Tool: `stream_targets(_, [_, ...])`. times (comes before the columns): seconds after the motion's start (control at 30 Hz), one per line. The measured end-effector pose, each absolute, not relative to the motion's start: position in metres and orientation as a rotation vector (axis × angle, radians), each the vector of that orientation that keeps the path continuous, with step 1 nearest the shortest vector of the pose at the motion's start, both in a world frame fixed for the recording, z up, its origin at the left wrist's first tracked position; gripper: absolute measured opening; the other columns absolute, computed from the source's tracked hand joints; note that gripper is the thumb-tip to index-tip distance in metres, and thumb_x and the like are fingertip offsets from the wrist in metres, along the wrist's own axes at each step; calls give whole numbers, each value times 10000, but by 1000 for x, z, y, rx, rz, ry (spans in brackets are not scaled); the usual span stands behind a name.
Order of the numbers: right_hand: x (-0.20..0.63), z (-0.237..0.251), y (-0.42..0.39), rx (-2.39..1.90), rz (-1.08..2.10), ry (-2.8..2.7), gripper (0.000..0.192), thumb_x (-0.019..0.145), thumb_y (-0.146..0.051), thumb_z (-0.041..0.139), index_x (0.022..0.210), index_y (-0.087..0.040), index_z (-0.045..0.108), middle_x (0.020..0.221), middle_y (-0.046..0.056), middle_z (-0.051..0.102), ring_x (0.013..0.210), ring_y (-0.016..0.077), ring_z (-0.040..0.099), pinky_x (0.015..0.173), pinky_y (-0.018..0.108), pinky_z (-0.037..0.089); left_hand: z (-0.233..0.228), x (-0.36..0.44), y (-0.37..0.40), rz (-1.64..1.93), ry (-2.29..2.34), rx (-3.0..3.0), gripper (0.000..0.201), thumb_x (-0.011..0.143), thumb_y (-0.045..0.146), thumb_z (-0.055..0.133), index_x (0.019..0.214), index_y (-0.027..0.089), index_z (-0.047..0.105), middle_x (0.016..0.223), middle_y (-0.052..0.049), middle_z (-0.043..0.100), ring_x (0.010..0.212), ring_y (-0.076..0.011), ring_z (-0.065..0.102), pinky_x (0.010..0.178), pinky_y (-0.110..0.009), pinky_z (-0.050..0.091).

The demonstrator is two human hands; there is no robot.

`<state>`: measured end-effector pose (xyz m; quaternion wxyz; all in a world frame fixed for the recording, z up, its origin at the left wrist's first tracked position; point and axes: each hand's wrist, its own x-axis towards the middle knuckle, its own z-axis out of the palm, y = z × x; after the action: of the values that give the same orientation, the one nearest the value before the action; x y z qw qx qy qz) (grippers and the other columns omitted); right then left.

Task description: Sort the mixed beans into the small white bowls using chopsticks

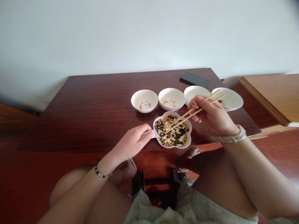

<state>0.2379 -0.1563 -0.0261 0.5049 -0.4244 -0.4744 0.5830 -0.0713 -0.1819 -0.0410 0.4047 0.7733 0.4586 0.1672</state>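
My left hand (pixel 135 140) grips the short handle of a flower-shaped dish (pixel 189 141) at the table's front edge. Inside the dish lies a mix of dark beans, yellow beans and pale peanut-like pieces (pixel 173 132), with one reddish nut among them. My right hand (pixel 210 115) is closed around a pair of wooden chopsticks (pixel 187 117). Their tips reach down into the mix near the dish's middle; whether they pinch a piece, I cannot tell. Behind the dish, one white bowl (pixel 144 95) contains several small green beans, and another white bowl (pixel 171 93) has a few yellow beans.
To the right stand a third white bowl (pixel 196 90), partly behind my right hand, and a fourth white bowl (pixel 231 96) with a few reddish and pale pieces. A black phone (pixel 195 80) lies at the back of the dark wooden table (pixel 98 105). A lighter wooden surface (pixel 273 93) is at right.
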Motion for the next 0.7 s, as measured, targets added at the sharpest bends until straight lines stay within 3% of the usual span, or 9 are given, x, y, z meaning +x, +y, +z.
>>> stream_targets(0.23, [247, -16, -165, -1040, 1343, -1104, 348, 1024, -442, 673, 790, -191, 615, 754, 13, 531, 542, 92, 509, 455, 232, 391, -40, -74, -180, 414, 1160, 1959, 355, 1108, 460, 476, 909, 200, 615, 840, 10, 661, 768, -160, 586, 712, -282, 393])
stream_targets(0.5, [264, -3, -170, -1010, 1054, -1031, 310, 969, -391, 724, 760, -190, 614, 742, 24, 519, 523, 91, 498, 429, 253, 293, -37, -86, -178, 410, 1164, 1973, 332, 1110, 440, 474, 920, 203, 608, 910, -2, 709, 790, -164, 605, 714, -279, 396])
stream_targets(0.7, [321, -7, -155, -980, 784, -670, 290, 952, -201, 697, 678, -194, 602, 726, 30, 471, 573, 91, 475, 408, 208, 295, -38, -96, -176, 418, 1154, 1974, 348, 1110, 462, 471, 915, 208, 608, 893, 3, 703, 797, -171, 610, 714, -279, 399])
